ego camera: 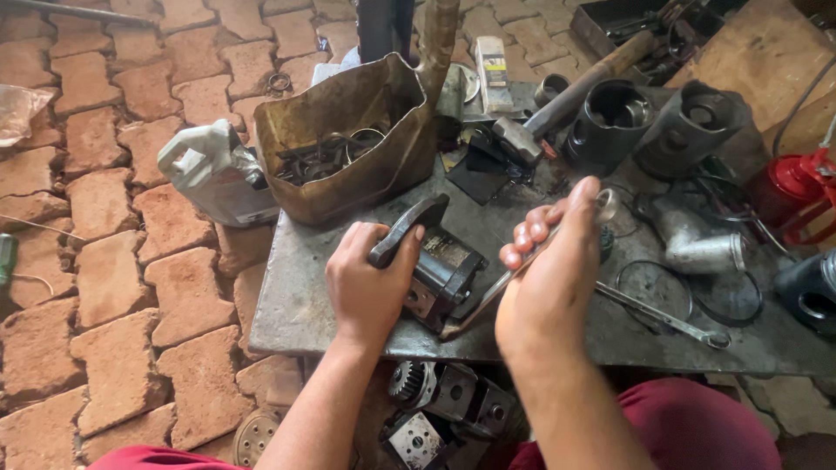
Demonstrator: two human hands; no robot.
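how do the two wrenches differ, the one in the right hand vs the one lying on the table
The held wrench is gripped in the right hand and slants up off the metal table, its lower tip at the dark pump body. The loose wrench lies flat, untouched, right of that hand. The held one looks darker and grimier; the loose one shinier. Both are slim metal.

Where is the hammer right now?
In the head view the hammer lies on the metal table at upper centre-right, its head beside the cut-open metal can and its handle running up past the two dark cylinders.

Brick-paved floor, grimy metal table
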